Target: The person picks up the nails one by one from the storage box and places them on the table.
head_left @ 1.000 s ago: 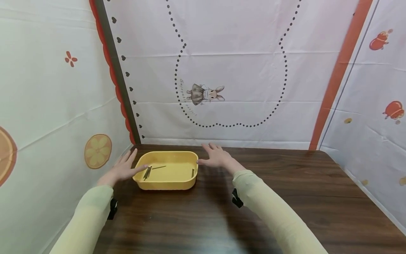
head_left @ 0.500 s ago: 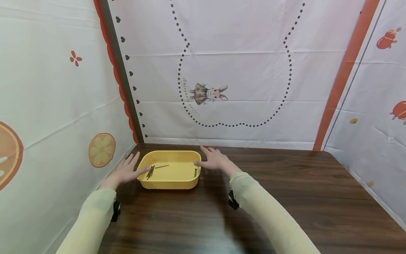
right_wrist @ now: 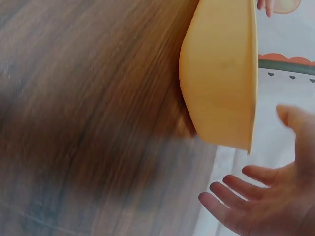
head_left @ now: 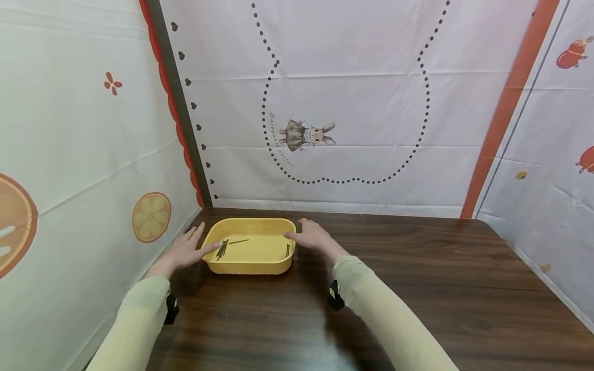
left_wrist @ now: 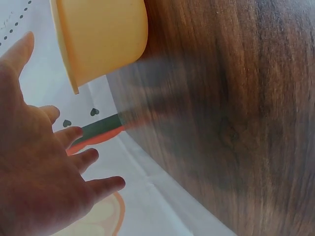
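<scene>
A yellow plastic basin (head_left: pixel 248 268) stands at the far left of the dark wooden table. Several thin dark sticks (head_left: pixel 222 250) lie bunched at its left end, and a single stick (head_left: pixel 238 241) slants beside them. A short pair of sticks (head_left: pixel 287 250) sits at the right end. My left hand (head_left: pixel 183 251) is spread at the basin's left side, its thumb overlapping the rim in the head view. On the opposite side is my right hand (head_left: pixel 314 238), thumb over the right rim. Both wrist views show the fingers extended, with a gap to the basin wall (right_wrist: pixel 221 73).
A white printed cloth (head_left: pixel 352 113) hangs behind the table, and another cloth panel (head_left: pixel 93 129) runs close along the left, near my left arm. Bare tabletop (head_left: pixel 417 268) stretches to the right of the basin.
My right hand has moved left and slightly down, closer to the basin's right rim. My left hand stays spread at the left side. The head view has shifted slightly; the basin looks unmoved on the table.
</scene>
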`<state>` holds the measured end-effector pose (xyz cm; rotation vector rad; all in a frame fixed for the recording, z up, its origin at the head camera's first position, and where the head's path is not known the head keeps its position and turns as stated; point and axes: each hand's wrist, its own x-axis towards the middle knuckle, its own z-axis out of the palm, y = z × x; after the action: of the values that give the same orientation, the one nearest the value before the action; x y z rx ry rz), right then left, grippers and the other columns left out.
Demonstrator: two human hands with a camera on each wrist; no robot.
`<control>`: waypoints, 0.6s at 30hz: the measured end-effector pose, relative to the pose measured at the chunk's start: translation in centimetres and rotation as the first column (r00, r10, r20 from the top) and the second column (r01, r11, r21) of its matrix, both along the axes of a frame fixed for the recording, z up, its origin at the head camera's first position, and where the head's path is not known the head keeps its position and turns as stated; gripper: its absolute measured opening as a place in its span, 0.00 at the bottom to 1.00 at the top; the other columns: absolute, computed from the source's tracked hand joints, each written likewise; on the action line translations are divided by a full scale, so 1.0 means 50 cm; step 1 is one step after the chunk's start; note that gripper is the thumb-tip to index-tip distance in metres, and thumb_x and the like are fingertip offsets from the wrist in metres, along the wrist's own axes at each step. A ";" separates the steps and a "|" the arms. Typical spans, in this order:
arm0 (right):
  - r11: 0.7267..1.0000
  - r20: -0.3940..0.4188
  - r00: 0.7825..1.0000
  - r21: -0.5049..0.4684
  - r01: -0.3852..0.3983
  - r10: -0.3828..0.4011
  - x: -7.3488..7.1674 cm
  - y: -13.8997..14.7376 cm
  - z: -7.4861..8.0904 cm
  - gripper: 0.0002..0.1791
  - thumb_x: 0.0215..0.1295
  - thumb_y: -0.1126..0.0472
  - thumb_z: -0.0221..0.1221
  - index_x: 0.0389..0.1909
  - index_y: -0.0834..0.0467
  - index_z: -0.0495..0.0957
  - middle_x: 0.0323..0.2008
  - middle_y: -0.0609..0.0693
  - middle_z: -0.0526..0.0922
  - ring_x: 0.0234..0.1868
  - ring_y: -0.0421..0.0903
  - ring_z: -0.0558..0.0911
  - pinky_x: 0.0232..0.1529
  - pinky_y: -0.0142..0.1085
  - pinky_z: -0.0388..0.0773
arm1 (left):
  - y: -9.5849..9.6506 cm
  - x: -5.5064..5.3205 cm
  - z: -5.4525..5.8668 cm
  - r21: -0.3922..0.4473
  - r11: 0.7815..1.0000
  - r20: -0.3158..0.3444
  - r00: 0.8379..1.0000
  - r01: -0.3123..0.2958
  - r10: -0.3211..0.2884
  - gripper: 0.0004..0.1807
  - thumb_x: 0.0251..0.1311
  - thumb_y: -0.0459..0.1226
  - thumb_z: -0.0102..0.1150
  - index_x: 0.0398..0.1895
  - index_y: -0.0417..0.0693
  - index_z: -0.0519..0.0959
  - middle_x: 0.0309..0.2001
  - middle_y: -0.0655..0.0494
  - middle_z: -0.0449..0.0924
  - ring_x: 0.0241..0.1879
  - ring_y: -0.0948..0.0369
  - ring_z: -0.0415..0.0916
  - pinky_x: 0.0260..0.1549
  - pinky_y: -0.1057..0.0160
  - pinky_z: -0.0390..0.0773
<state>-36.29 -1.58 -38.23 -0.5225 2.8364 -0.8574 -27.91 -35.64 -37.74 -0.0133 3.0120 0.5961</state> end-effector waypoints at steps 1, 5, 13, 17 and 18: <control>1.000 0.000 1.000 -0.014 0.010 -0.010 0.001 -0.001 -0.002 0.44 0.66 0.35 0.53 0.71 0.63 0.62 0.69 0.63 0.69 0.72 0.59 0.67 0.71 0.53 0.66 | 0.000 0.000 -0.001 0.007 1.000 0.008 1.000 -0.004 0.004 0.56 0.64 0.67 0.44 0.78 0.37 0.38 0.75 0.25 0.38 0.73 0.27 0.38 0.68 0.26 0.45; 0.996 0.012 0.998 -0.076 0.055 -0.054 0.003 -0.005 -0.009 0.40 0.67 0.38 0.55 0.68 0.64 0.66 0.66 0.64 0.72 0.68 0.59 0.72 0.67 0.52 0.71 | -0.001 -0.003 -0.010 0.043 0.999 0.026 0.999 -0.021 0.020 0.55 0.66 0.65 0.43 0.78 0.36 0.36 0.75 0.25 0.38 0.73 0.28 0.38 0.68 0.26 0.47; 0.942 0.176 0.975 -0.283 0.180 -0.134 0.002 -0.016 -0.018 0.26 0.70 0.48 0.54 0.58 0.64 0.72 0.49 0.61 0.79 0.48 0.54 0.81 0.44 0.45 0.85 | 0.007 -0.009 -0.018 0.073 0.997 0.009 0.999 -0.033 0.033 0.56 0.65 0.68 0.42 0.79 0.39 0.35 0.76 0.27 0.38 0.74 0.30 0.38 0.69 0.27 0.47; 0.886 0.312 0.942 -0.392 0.248 -0.126 0.008 -0.024 -0.020 0.23 0.71 0.52 0.53 0.57 0.65 0.71 0.46 0.61 0.77 0.42 0.52 0.81 0.46 0.48 0.86 | 0.011 -0.007 -0.020 0.070 0.997 -0.018 1.000 -0.017 0.018 0.54 0.66 0.66 0.43 0.79 0.38 0.37 0.76 0.26 0.40 0.74 0.30 0.40 0.69 0.27 0.49; 0.874 0.332 0.936 -0.411 0.259 -0.121 0.010 -0.025 -0.020 0.22 0.71 0.53 0.53 0.57 0.65 0.71 0.46 0.61 0.77 0.41 0.51 0.81 0.47 0.48 0.85 | 0.012 -0.006 -0.021 0.069 0.997 -0.022 1.000 -0.016 0.017 0.54 0.66 0.66 0.43 0.79 0.38 0.38 0.76 0.26 0.40 0.74 0.29 0.40 0.68 0.27 0.49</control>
<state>-35.81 -2.83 -39.25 -0.1307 2.4364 -1.5094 -28.23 -35.06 -38.77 -0.0281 3.0134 0.7061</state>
